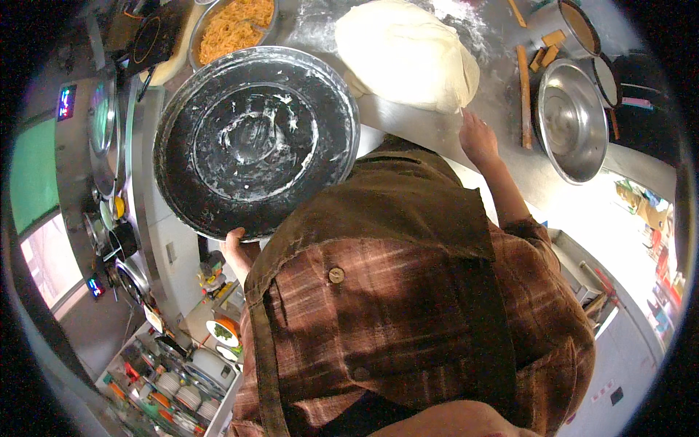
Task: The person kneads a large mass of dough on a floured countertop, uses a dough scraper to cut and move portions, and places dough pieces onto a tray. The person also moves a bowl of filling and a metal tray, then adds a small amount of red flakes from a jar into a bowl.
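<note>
Plaid shirt (393,291) and brown apron (371,207) are closest to the camera, taking up the lower middle of my view, and beyond them both of my arms reach out to the work. Ahead of my left hand (234,251) is a wide, round black pan (251,69), streaked with flour. I have its near rim in that hand: the thumb shows over the edge, while the other fingers are hidden, so I can't tell how they are spread underneath. Nor can I tell whether the pan's far side rests on anything.

Just to the right of the pan, on the steel table (429,131), sits a big pale lump of dough (404,54). It is longer one way than the other, running from the far left to the near right, and that near-right end points toward my right hand (478,138). So the right is the nearer hand, with the dough ahead of it and to its left; from my left hand, the pan stands in between. My right fingertips are at the dough's edge, drawn fairly close together, but I can't tell whether they pinch it or merely lie alongside. Farther right are a wooden stick (524,98) and a steel bowl (568,124).
</note>
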